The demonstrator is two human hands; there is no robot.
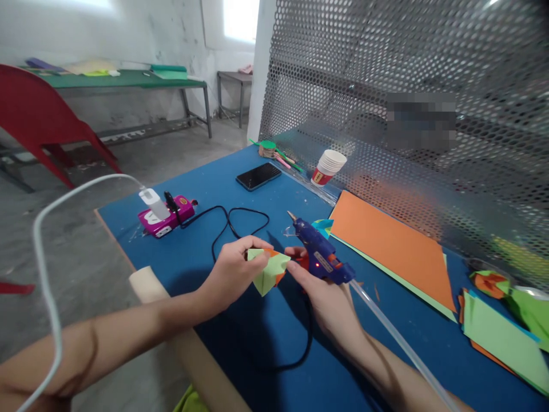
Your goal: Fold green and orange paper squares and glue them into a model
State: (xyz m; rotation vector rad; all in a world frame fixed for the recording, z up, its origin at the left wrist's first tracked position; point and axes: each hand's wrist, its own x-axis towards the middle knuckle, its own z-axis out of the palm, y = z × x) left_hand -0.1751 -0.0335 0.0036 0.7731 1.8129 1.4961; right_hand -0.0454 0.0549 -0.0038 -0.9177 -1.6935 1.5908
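Note:
My left hand (235, 269) pinches a folded paper piece (266, 273), light green with orange parts, above the blue table. In my right hand (322, 293) is a blue hot glue gun (322, 252), its fingers wrapped round the handle and its nozzle pointing up and away to the left. A small red light glows on the gun's side, and a long clear glue stick (398, 337) sticks out of its back. The right thumb reaches the paper's right corner. Behind the gun lies a small blue folded paper (322, 226), partly covered.
A pink power strip (171, 215) with a white charger and black cable lies at the left. Farther back are a phone (258, 176), stacked paper cups (328, 167) and green tape (267, 147). Orange sheets (394, 246) and cut green paper (500, 337) lie right, beside a perforated metal screen (364, 74).

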